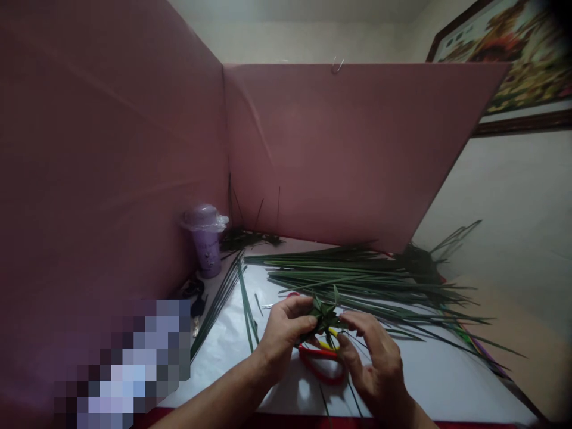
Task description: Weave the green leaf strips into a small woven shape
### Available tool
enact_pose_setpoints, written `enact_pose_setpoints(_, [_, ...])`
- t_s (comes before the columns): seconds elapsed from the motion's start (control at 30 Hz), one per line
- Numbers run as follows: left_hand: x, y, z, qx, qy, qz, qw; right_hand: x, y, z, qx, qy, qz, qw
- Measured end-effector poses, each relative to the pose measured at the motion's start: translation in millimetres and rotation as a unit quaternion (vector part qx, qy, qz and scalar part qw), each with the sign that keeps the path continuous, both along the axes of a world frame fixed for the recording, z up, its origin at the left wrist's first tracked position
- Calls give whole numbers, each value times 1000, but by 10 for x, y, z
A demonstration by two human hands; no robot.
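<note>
Apparently shaping the leaf knot (pixel 325 317), pinching it in the left hand (pixel 277 330) above scissors (pixel 318 354) at six o'clock, with the right hand (pixel 379 353) part-curled at four o'clock, hold unclear, and calls next for steady left fingertips.

Back panel (pixel 330 149), centre: pink, mostly smooth, low sheen, faintly creased. Side panel (pixel 111 137), left: same finish, long soft creases. Tumbler (pixel 208 255), left of centre: purple, plastic-looking, smooth; clear, crinkled, glossy plastic film (pixel 203 224) about its top. Hook (pixel 337 67), top edge of the back panel: thin, shiny metal wire. Picture frame (pixel 527 124), upper right: dark brown, wood-look. Table covering (pixel 424 372), lower centre: white, smooth, soft sheen; paper or plastic, cannot tell. Scissors handles (pixel 328 376), lower centre: red and yellow, smooth, glossy plastic. Leaf blades (pixel 339 277), right of centre: green plant matter, smooth, slightly satiny.
</note>
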State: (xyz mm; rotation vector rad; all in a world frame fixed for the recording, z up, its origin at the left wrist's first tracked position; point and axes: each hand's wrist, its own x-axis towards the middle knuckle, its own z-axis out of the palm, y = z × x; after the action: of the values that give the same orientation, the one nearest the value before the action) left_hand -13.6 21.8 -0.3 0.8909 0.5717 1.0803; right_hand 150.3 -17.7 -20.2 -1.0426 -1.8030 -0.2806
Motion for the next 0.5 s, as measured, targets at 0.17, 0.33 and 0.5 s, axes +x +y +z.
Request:
enact_pose_setpoints(0.17, [-14, -30, 50, 35, 25, -5, 999, -49, -21, -17, -42, -9, 20, 999])
enact_pose_setpoints(0.33, [-49, -115, 179, 129, 47, -43, 990, -54, -6, -52, -153, 173, 27, 973])
enact_pose_setpoints(0.5, [-73, -144, 183, 261, 139, 18, 955, -55, 31, 19, -318, 433, 95, 838])
